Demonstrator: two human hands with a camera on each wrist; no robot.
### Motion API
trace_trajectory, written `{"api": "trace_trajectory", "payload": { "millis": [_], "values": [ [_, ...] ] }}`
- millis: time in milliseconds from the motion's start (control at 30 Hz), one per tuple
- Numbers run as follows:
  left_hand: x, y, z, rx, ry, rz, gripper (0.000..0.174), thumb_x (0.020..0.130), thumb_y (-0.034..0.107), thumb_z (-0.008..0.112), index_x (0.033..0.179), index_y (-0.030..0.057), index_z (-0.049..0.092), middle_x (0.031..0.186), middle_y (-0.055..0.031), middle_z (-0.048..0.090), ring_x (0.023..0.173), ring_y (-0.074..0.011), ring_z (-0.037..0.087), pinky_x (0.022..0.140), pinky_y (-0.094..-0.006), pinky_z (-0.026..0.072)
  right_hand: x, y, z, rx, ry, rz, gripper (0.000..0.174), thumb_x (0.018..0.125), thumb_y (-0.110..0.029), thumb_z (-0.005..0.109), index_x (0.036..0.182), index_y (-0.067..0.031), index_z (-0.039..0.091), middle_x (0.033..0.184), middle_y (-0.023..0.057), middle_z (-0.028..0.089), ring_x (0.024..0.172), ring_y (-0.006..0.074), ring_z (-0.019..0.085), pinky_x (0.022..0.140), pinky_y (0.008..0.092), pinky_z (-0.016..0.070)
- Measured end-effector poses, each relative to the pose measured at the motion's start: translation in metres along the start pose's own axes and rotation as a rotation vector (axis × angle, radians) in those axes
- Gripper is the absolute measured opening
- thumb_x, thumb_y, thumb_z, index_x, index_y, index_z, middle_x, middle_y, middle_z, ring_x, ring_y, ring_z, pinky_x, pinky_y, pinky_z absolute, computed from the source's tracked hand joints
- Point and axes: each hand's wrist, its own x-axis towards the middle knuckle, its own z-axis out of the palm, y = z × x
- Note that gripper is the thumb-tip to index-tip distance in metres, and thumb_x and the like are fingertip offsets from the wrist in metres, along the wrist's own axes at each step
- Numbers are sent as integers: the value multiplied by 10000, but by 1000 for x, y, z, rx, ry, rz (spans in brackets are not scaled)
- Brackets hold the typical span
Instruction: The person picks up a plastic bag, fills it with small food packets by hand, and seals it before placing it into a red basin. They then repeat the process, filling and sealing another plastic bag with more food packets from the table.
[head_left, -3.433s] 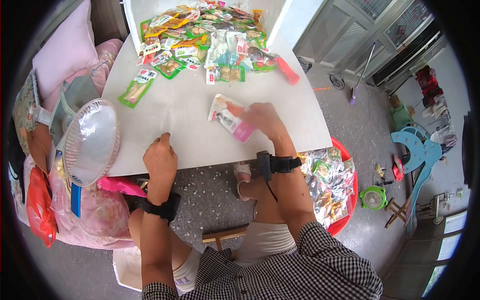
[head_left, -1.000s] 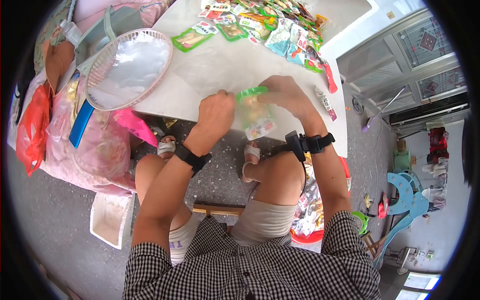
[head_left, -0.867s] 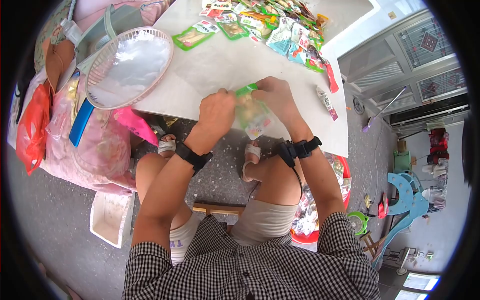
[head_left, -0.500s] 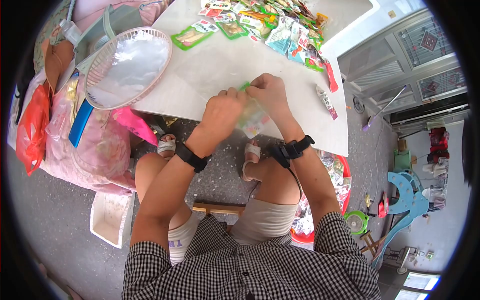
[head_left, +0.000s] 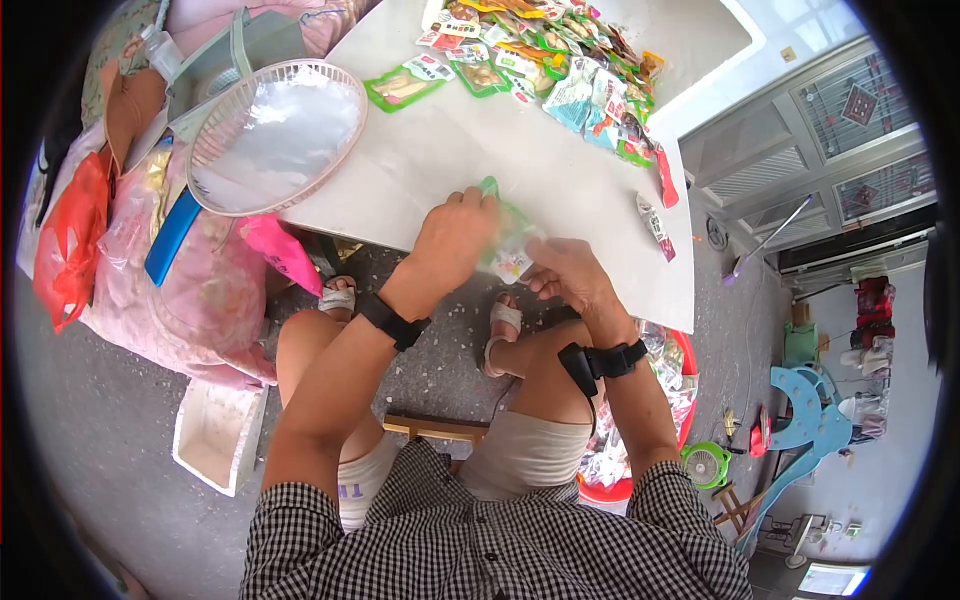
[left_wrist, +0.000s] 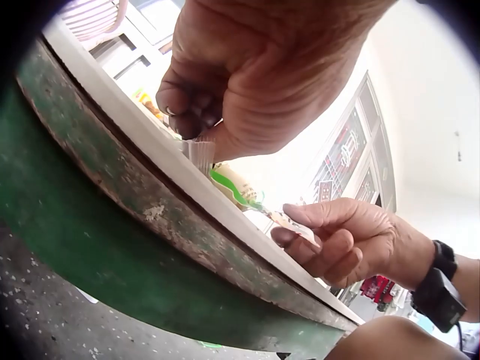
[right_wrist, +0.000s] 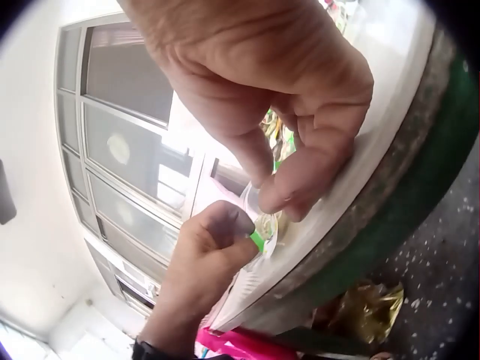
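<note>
A green-edged clear packet [head_left: 513, 235] is stretched between the two hands over the table's front edge. The left hand [head_left: 455, 238] grips its far end with curled fingers; in the left wrist view that hand [left_wrist: 255, 82] pinches clear plastic beside the green-edged packet [left_wrist: 234, 186]. The right hand [head_left: 572, 272] pinches the packet's printed near end between thumb and fingers, as the left wrist view also shows for the right hand [left_wrist: 337, 236]. In the right wrist view the right hand [right_wrist: 277, 105] partly hides the packet [right_wrist: 268, 225].
Many snack packets [head_left: 590, 70] are heaped at the far side of the table [head_left: 430, 150], by a white box. A pink basket [head_left: 205, 195] stands at the left and a slim packet [head_left: 655, 228] lies at the right. Below is a red tub [head_left: 685, 350] of packets.
The right hand has moved from the packet's green far end down to its printed near end. The left hand still grips the packet, and the head view has shifted slightly.
</note>
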Motion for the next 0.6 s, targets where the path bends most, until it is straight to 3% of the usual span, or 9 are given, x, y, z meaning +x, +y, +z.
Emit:
{"api": "trace_trajectory", "payload": {
  "millis": [200, 333, 433, 600],
  "values": [
    [-2, 1, -15, -114, 67, 90, 261, 654, -78, 516, 910, -43, 479, 867, -212, 514, 824, -370, 559, 674, -422, 492, 28, -10, 13, 482, 14, -254, 112, 818, -101, 649, 764, -30, 581, 649, 47, 593, 465, 97, 539, 390, 218, 410],
    [-3, 0, -21, -160, 106, 144, 263, 660, -76, 493, 920, -43, 467, 887, -220, 496, 859, -383, 537, 713, -431, 473, 38, -11, 32, 319, 52, -317, 108, 839, -97, 619, 801, -15, 560, 645, 30, 557, 481, 101, 526, 420, 226, 413],
    [-3, -3, -23, -206, 105, 162, 275, 670, -74, 479, 943, -51, 464, 901, -217, 493, 879, -387, 525, 742, -438, 458, 35, -11, 55, 225, -38, -275, 109, 852, -99, 600, 801, -12, 559, 669, 32, 555, 530, 106, 536, 426, 226, 404],
    [-1, -8, -21, -287, 177, 172, 383, 673, -88, 483, 1052, -42, 461, 934, -217, 505, 896, -397, 520, 743, -445, 453, 62, -19, 74, 565, 53, -297, 88, 856, -86, 586, 813, -14, 559, 697, 45, 552, 554, 113, 519, 448, 236, 403]
  ]
}}
